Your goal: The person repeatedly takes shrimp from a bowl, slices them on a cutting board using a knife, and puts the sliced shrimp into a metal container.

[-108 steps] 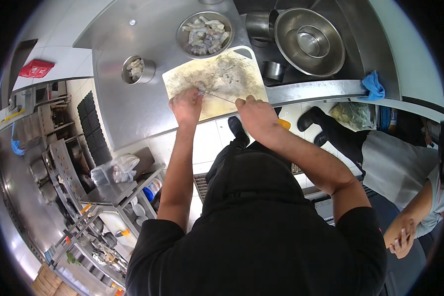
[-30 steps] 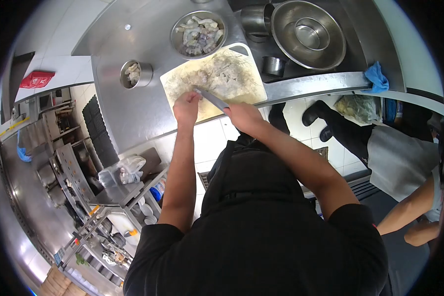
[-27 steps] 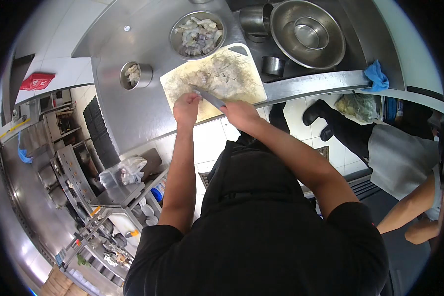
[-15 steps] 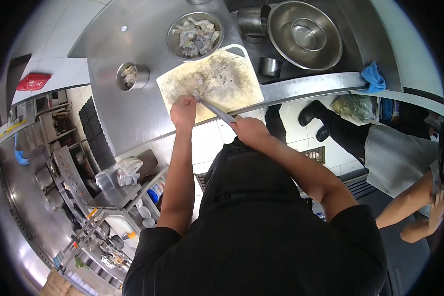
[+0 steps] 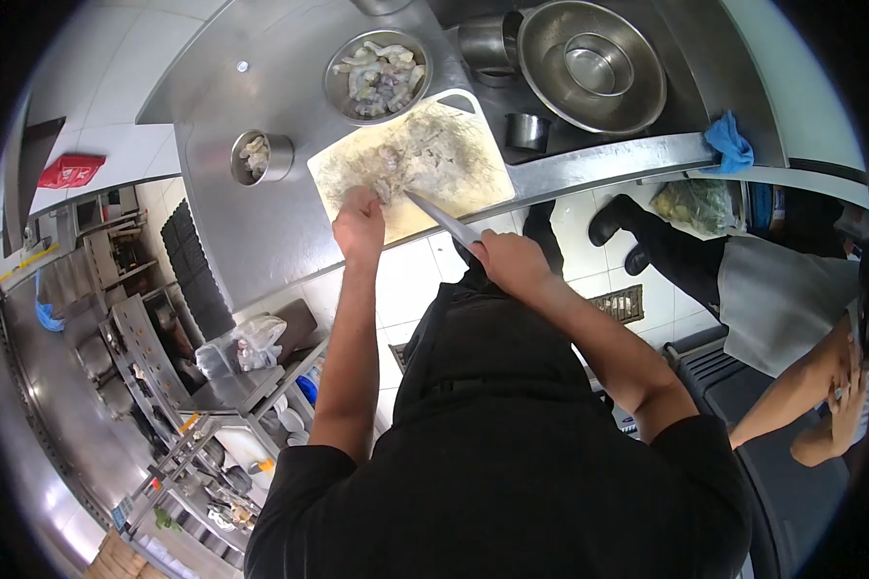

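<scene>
My right hand (image 5: 514, 262) grips the handle of a kitchen knife (image 5: 444, 220), its blade pointing up and left over the white cutting board (image 5: 473, 179). At the board's near left side, my left hand (image 5: 360, 227) has its fingers pinched together at a small piece of what looks like raw shrimp (image 5: 385, 186), partly hidden by the fingers. The knife tip is a little right of that piece, apart from it. Wet greyish scraps (image 5: 434, 145) are spread over the board. Behind the board, a metal bowl (image 5: 329, 96) contains several raw shrimp (image 5: 381, 82).
A steel cup (image 5: 279, 157) with pale pieces stands left of the board. At the right are a large steel basin (image 5: 541, 68) with a smaller bowl inside, a steel cup (image 5: 527, 132) and a blue cloth (image 5: 731, 143). Another person's arm (image 5: 792, 396) is at far right.
My right hand has drawn the knife back to the right, so its tip has left my left fingertips. My left hand stays at nearly the same place on the board.
</scene>
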`<state>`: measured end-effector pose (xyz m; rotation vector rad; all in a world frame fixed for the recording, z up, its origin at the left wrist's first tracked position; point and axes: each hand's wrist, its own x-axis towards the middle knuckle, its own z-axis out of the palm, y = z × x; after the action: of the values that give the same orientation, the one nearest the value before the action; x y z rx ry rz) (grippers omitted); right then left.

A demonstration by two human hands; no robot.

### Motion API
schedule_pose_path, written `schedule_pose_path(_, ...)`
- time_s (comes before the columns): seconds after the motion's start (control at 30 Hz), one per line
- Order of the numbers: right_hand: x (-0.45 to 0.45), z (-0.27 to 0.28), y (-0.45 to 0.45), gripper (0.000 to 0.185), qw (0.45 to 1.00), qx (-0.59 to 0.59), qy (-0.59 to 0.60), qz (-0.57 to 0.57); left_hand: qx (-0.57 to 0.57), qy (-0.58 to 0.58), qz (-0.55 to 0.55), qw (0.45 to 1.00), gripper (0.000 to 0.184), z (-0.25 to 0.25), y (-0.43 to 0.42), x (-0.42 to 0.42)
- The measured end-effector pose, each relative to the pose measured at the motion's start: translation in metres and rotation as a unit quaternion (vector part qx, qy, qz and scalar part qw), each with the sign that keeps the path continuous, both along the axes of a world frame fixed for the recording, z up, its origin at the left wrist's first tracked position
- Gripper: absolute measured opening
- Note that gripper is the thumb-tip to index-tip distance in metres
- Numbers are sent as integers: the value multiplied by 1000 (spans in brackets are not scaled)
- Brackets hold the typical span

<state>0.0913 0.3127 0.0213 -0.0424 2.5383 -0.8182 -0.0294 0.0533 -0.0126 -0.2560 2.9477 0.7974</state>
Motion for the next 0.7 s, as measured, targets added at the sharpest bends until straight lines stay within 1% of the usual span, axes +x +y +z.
schedule_pose_path(0.1, -7, 0, -4, 35, 1000, -6, 25, -12, -5, 102, -94, 990, 28, 2, 4, -7)
schedule_pose_path(0.2, -12, -9, -10, 37, 998, -14, 62, -10, -17, 72, -182, 981, 34, 7, -1, -18)
schedule_pose_path(0.27, -13, -15, -13, 36, 997, -18, 70, -6, -45, 73, -199, 976, 30, 13, -1, -19)
schedule_pose_path(0.4, -11, -24, -7, 35, 999, -3, 31, -6, -91, 75, -229, 966, 20, 17, -6, -16)
schedule_pose_path(0.5, -3, -26, 1, 36, 1000, 7, 30, -3, -84, 108, -230, 963, 17, 18, -11, -13)
schedule_pose_path(0.6, 1, -31, 6, 36, 1000, 14, 25, 3, -42, 136, -167, 976, 16, 42, -22, -17)
schedule_pose_path(0.67, 0, -34, 6, 37, 1000, 11, 23, 5, -52, 127, -89, 987, 14, 74, -36, -35)
schedule_pose_path(0.7, 1, -36, 5, 36, 999, 9, 35, 3, -70, 160, -55, 983, 15, 85, -48, -48)
